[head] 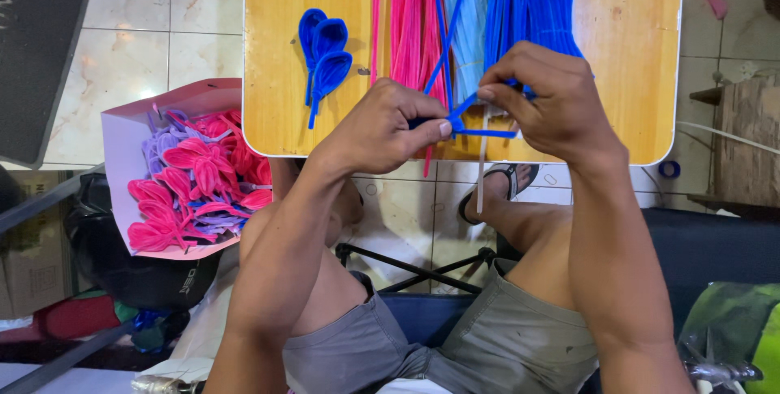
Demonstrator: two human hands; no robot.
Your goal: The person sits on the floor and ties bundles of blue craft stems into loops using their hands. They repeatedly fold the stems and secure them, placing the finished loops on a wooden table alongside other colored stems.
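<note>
Pale tiled floor below, small wooden table (617,53) on top. Left hand (390,122) and right hand (548,97) closed together, fingertips pinching a blue pipe cleaner (471,110) bent into a loop between them, one fuzzy end running up past the fingers. Beyond the knuckles, bundles of pink stems (410,20), pale blue stems (467,28) and deep blue stems (532,0). Left of the fingers, three finished blue petals (327,57); farther left, an open pink box (122,142) of pink and purple flowers (195,179).

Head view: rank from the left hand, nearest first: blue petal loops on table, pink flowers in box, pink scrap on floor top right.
1. Blue petal loops, on the table just up-left of the left hand.
2. Pink flowers, in the box at left.
3. Pink scrap, floor, far top right.
</note>
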